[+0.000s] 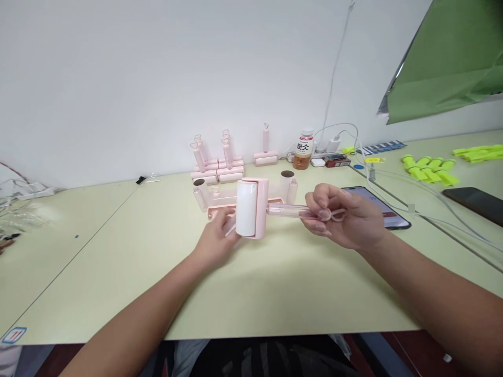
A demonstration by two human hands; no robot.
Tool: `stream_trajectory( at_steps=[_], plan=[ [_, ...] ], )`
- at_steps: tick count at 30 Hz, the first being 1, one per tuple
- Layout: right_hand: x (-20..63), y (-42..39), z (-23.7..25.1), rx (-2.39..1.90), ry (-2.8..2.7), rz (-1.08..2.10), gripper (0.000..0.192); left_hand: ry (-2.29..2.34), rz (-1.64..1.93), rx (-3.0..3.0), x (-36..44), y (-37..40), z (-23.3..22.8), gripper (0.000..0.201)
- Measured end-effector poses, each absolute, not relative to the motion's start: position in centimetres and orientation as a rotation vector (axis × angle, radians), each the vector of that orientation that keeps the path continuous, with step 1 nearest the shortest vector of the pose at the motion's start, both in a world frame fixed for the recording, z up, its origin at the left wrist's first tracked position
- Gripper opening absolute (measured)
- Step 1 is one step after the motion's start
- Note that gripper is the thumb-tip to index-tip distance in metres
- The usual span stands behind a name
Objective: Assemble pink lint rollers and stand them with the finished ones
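A lint roller [247, 208] with a white adhesive roll and a pale pink frame is held up over the table, its roll end toward the left. My right hand [341, 214] is closed around the end of its clear pink handle [288, 210], near the loop at the tip. Behind the roll, my left hand [216, 233] is low over the table with its fingers curled. A pale piece shows between its thumb and fingers, but the roller hides most of it. Just beyond lie a pink tray-like part [214, 211] and two upright rolls with brown cores [199, 189].
Several assembled pink lint rollers [231, 170] stand handle-up along the wall. A bottle [303, 151], a small box [337, 161] and white cables are at the back right. A phone [393, 212] lies beyond my right hand; neon yellow pieces [428, 168] and a dark phone [473, 201] lie farther right.
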State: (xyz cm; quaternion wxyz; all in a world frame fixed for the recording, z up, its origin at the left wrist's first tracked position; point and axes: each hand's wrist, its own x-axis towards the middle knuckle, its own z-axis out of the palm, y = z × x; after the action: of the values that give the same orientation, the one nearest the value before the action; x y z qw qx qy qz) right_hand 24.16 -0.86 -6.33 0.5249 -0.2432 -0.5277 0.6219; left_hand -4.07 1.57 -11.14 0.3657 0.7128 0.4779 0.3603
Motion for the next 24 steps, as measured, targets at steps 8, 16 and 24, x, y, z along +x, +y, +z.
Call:
stream_trajectory(
  at_steps=[8,16,24],
  plan=[
    [24.5,-0.4,-7.2,-0.472,-1.259,1.582,0.032,0.871,1.201,1.263,-5.4,2.6,-9.9,0.062],
    [24.3,-0.5,-7.6,-0.432,-1.224,1.666,0.026,0.712,1.199,1.295,-4.5,1.8,-10.1,0.063],
    [23.6,-0.8,-7.6,-0.513,-1.15,1.684,0.025,0.68,1.175,1.394,-4.8,1.9,-10.7,0.063]
  ],
)
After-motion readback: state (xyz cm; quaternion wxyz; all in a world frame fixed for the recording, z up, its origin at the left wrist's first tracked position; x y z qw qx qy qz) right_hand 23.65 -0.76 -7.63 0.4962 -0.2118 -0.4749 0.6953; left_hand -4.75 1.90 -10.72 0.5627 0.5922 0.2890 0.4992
